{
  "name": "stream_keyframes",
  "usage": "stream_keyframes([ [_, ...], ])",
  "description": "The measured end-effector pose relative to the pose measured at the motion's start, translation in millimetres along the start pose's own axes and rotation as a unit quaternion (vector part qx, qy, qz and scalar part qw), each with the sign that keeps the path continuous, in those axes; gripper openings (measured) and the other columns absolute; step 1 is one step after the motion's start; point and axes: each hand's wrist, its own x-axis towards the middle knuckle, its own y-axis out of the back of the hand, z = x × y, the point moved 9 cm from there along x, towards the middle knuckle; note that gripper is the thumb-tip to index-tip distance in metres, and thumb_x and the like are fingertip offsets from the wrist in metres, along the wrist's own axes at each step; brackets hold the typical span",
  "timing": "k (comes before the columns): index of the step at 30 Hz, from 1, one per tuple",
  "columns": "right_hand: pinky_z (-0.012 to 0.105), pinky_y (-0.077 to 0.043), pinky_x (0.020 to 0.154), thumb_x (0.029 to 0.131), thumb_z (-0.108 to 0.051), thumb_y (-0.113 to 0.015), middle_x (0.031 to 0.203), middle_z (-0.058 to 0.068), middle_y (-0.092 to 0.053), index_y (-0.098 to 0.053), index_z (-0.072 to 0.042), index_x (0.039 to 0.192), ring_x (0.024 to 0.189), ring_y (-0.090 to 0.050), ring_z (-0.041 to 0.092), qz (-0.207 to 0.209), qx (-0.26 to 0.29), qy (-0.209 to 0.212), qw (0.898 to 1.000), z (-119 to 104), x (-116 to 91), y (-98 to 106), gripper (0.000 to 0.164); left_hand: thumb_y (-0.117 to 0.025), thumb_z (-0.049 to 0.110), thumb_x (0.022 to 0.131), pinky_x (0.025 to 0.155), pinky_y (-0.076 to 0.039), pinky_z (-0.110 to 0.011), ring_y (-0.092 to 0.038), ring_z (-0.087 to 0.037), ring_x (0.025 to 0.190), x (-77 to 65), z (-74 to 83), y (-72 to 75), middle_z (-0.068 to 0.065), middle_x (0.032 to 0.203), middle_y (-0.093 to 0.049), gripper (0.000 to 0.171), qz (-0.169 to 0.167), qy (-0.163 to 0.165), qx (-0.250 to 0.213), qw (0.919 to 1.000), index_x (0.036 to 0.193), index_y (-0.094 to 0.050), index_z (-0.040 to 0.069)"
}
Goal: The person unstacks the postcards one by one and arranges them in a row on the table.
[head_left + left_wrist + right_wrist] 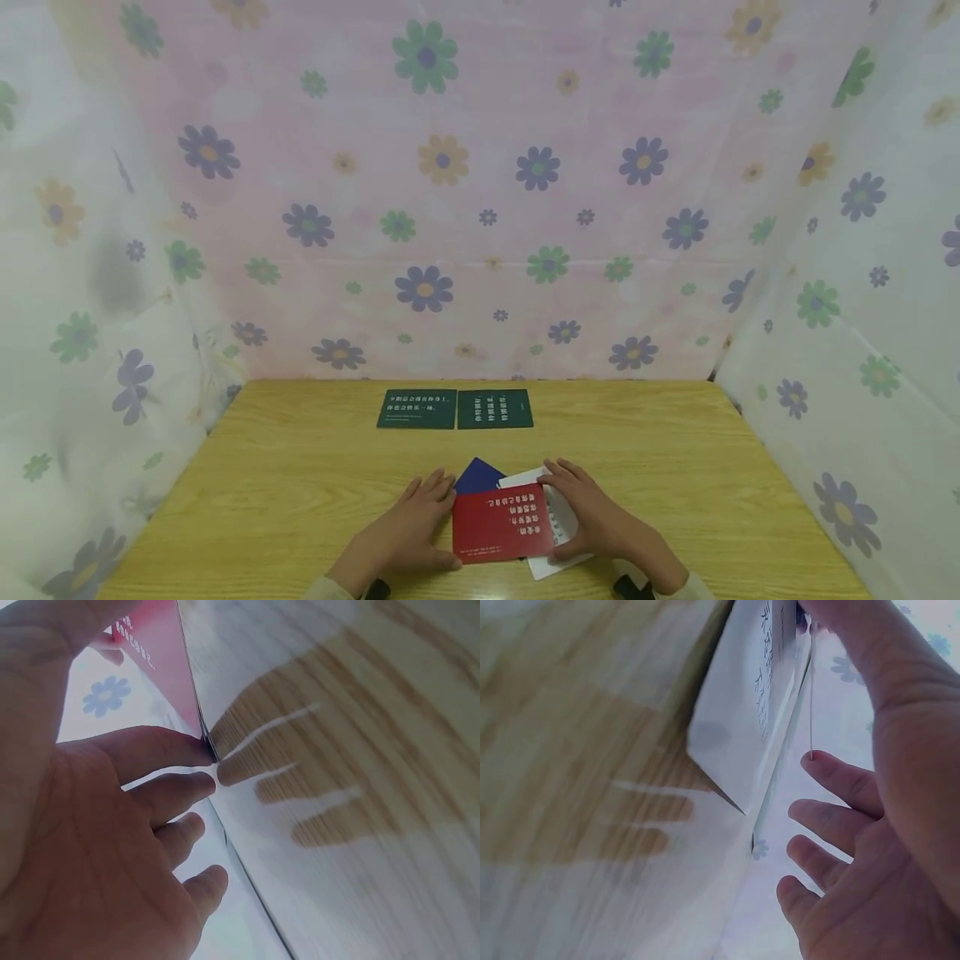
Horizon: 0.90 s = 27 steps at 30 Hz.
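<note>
A red card (498,525) with white writing is held level between both hands, above a blue card (477,477) and a white card (549,569) that lie partly under it. My left hand (411,532) grips its left edge, index finger at the far corner and thumb at the near one. On the opposite edge, my right hand (598,518) holds the card between index finger and thumb. The left wrist view shows the index fingertip touching the red card's corner. In the right wrist view, the white card (731,712) stands out with its corner raised off the table.
Two dark green cards with white writing, the left one (417,409) and the right one (495,409), lie side by side farther back on the wooden table (637,442). Flower-patterned cloth (480,250) hangs behind the table and along both sides.
</note>
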Motion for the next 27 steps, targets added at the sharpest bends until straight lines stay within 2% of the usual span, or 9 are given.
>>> stream_keyframes([
  [6,0.059,-0.034,0.102,0.058,-0.056,-0.081,0.15,0.007,-0.031,-0.043,-0.017,0.136,0.138,-0.019,0.031,0.006,0.008,0.0,1.0,1.6,-0.6,-1.3,0.095,-0.066,0.062,0.072,0.115,-0.013,-0.047,-0.011,-0.027,0.143,-1.8,-1.9,-0.4,-0.006,0.153,-0.025,0.094,0.015,-0.018,0.001,0.9997,0.143,-0.037,0.007],
  [11,0.058,-0.031,0.104,0.057,-0.06,-0.079,0.151,0.005,-0.03,-0.043,-0.02,0.135,0.139,-0.018,0.03,0.006,0.018,-0.011,1.0,5.0,-1.8,-2.4,0.095,-0.07,0.059,0.07,0.114,-0.014,-0.048,-0.012,-0.028,0.143,-3.5,-1.9,1.9,-0.007,0.153,-0.025,0.095,0.018,-0.03,-0.016,0.9993,0.143,-0.037,0.009],
  [18,0.059,-0.034,0.101,0.056,-0.059,-0.08,0.15,0.006,-0.03,-0.044,-0.02,0.134,0.138,-0.019,0.03,0.013,0.027,-0.014,0.999,6.3,-3.9,-2.3,0.094,-0.071,0.062,0.067,0.114,-0.014,-0.049,-0.01,-0.029,0.143,-4.0,-1.9,1.9,-0.007,0.154,-0.023,0.099,0.022,-0.041,-0.039,0.9981,0.143,-0.036,0.01],
  [24,0.058,-0.03,0.105,0.056,-0.057,-0.082,0.151,0.007,-0.029,-0.044,-0.017,0.136,0.139,-0.018,0.03,0.061,0.021,0.005,0.998,0.9,-6.1,8.5,0.097,-0.07,0.067,0.063,0.114,-0.014,-0.05,-0.008,-0.029,0.143,-1.4,-2.6,5.9,-0.006,0.155,-0.018,0.107,0.04,-0.036,-0.037,0.9979,0.145,-0.032,0.011],
  [27,0.059,-0.029,0.105,0.056,-0.056,-0.082,0.152,0.004,-0.027,-0.044,-0.019,0.137,0.14,-0.018,0.029,0.087,0.025,0.016,0.996,-1.5,-5.9,13.7,0.097,-0.071,0.067,0.063,0.113,-0.015,-0.051,-0.01,-0.031,0.143,0.2,-2.3,10.2,-0.007,0.155,-0.019,0.106,0.056,-0.032,-0.028,0.9975,0.144,-0.034,0.009],
])
